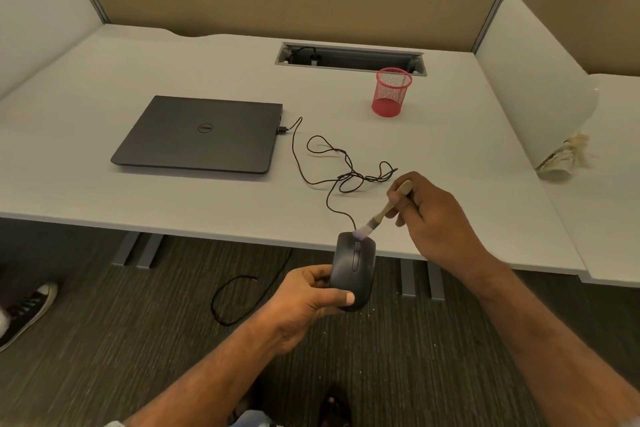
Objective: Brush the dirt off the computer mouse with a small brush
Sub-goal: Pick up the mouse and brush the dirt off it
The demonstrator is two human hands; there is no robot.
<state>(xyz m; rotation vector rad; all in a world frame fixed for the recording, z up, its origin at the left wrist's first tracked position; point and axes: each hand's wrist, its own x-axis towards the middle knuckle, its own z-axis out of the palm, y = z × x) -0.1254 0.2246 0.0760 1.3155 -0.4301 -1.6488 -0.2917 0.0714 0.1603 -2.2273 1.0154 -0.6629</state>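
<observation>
So we've got the black wired computer mouse point(353, 270) held up in mid-air at lower centre of the frame, just off the front edge of the pale grey desk point(104, 184). Our left hand point(308, 302) is clamped around its left side and tail end, thumb pressed on the rear of the shell. Our right hand point(433, 218) is pinched shut on the small wooden-handled brush point(382, 210), whose bristles are touching the mouse's nose right where the thin black cable point(332, 180) comes out.

To do this bit well, we'd say keep the strokes short and flick outward, away from the body, so the dust drops on the carpet and not back into the scroll-wheel slot. Tilting the nose down a touch should help. The gap around the wheel and the seams between the buttons probably hold the most grime — work the bristle tips along those.

What we can't see: any actual dirt on the shell, it's too dark and smooth-looking. The underside and right flank are hidden, and our left fingers are tucked behind the mouse. The bristle tips look blurred — hard to judge their colour or how hard they're pressing.
</observation>
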